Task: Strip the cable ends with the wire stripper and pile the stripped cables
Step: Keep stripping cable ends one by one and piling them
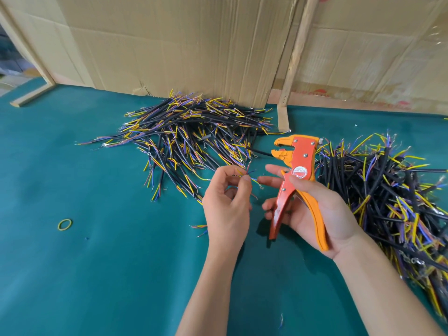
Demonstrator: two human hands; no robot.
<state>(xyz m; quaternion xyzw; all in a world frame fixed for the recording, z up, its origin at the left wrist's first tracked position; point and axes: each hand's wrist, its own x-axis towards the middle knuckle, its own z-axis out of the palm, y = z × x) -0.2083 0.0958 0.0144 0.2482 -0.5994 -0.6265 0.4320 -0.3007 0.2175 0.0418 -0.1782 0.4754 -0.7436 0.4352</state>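
Note:
My right hand (312,212) grips the orange wire stripper (294,173) by its handles, jaws pointing up and left, handles spread. My left hand (228,202) pinches the thin coloured inner wires of a cable (244,174) between thumb and fingers, just left of the stripper. The rest of that cable is hidden behind my hand. One pile of black cables with yellow, blue and brown ends (191,132) lies beyond my hands. A second pile (392,202) lies at the right.
The work surface is a green mat (109,251). Cardboard sheets (181,42) and a wooden post (291,69) stand along the back. A yellow-green rubber band (65,224) lies at the left. Small wire scraps (201,230) lie near my left wrist.

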